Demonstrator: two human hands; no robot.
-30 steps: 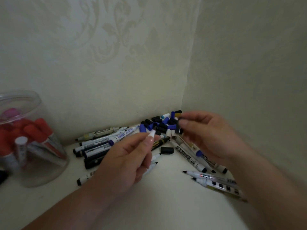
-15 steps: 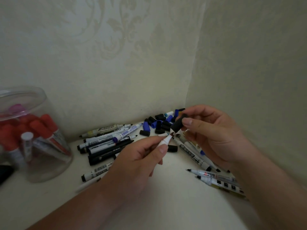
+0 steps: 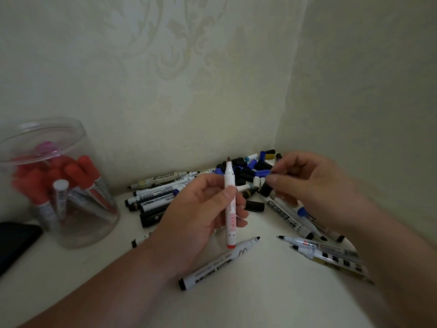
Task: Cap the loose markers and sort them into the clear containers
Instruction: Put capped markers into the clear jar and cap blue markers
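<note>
My left hand (image 3: 201, 209) holds an uncapped white marker with red print (image 3: 230, 204) upright, its dark tip pointing up. My right hand (image 3: 312, 185) pinches a black cap (image 3: 265, 189) just right of that marker, low over the pile. Several loose markers (image 3: 163, 195) lie against the back wall, and more markers (image 3: 326, 252) lie at the right. A heap of black, blue and white caps (image 3: 250, 166) fills the corner. A clear container (image 3: 59, 181) holding red-capped markers stands at the left.
Walls close the back and right sides, forming a corner. One uncapped black-tipped marker (image 3: 220, 261) lies in front of my left hand. A single black cap (image 3: 255, 206) lies between the hands. A dark flat object (image 3: 16, 242) sits at the left edge.
My left hand has turned the marker upright and raised it, showing its red print. My right hand has moved the black cap away from the tip, down toward the pile.
</note>
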